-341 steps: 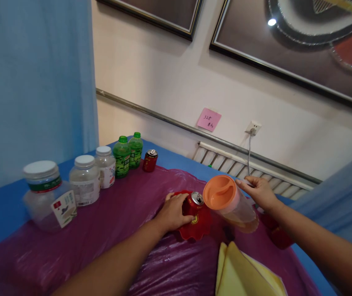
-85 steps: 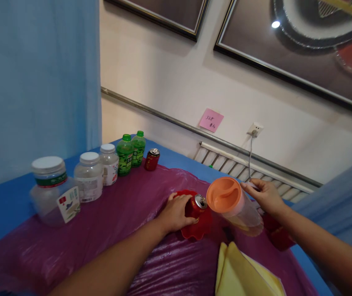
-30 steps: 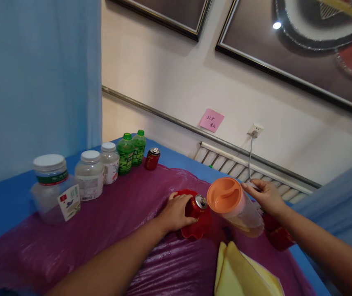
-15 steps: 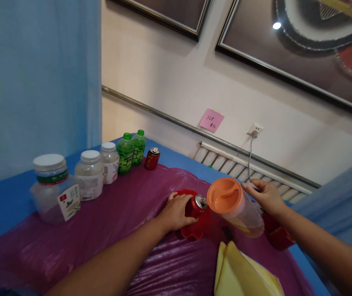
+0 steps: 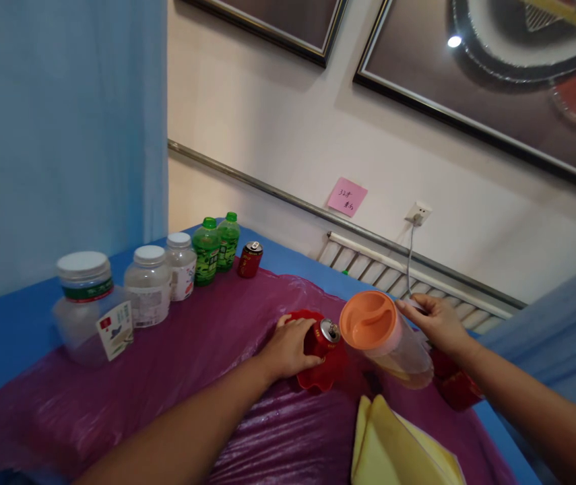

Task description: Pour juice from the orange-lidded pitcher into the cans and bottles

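Observation:
My left hand (image 5: 292,347) is wrapped round a red drink can (image 5: 321,339), which leans right with its opened top toward the pitcher. Beneath the can lies a red scalloped dish (image 5: 312,382). My right hand (image 5: 436,325) grips the handle of a clear plastic pitcher (image 5: 406,364) with an orange lid (image 5: 368,320). The pitcher is tilted left, its lid close to the can's top; a little yellowish liquid shows low inside. Whether anything flows between the two I cannot tell. Behind my right wrist is a red object (image 5: 457,387), partly hidden.
A folded yellow cloth (image 5: 399,444) lies at the front on purple plastic sheeting (image 5: 207,350). Along the left stand a large clear jar (image 5: 83,330), smaller white-lidded jars (image 5: 147,296), green bottles (image 5: 207,256) and another red can (image 5: 250,261). A radiator (image 5: 368,264) runs along the wall.

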Tool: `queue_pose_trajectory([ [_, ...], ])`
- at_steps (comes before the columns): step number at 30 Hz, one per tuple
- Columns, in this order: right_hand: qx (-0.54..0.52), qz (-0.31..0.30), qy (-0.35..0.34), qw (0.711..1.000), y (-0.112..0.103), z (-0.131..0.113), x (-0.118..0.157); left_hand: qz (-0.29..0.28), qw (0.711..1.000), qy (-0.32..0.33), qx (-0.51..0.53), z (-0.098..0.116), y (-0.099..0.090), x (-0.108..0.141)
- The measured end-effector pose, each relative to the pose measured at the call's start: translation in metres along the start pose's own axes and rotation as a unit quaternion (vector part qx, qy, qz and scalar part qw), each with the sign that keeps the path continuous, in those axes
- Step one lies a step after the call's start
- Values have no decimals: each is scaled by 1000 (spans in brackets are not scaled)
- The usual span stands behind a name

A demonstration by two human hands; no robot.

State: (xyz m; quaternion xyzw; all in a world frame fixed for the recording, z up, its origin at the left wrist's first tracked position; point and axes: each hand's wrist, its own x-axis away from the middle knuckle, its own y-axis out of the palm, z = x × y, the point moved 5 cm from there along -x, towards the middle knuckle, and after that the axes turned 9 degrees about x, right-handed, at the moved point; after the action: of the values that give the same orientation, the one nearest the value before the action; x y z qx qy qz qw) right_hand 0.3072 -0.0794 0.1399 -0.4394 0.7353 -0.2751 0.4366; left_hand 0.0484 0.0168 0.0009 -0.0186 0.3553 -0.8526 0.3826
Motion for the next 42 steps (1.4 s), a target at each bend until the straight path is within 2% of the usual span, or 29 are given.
queue_pose_trajectory([
  [8, 8, 1, -7, 1000, 1, -4, 1, 2, 1000, 4, -3, 0, 0, 0],
  [23, 10, -6, 9, 1000, 5, 5, 2, 2, 1000, 0, 1, -1, 1, 0],
  [42, -38, 10, 27, 999, 20, 30, 7, 6, 1000, -7, 2, -4, 1, -2],
])
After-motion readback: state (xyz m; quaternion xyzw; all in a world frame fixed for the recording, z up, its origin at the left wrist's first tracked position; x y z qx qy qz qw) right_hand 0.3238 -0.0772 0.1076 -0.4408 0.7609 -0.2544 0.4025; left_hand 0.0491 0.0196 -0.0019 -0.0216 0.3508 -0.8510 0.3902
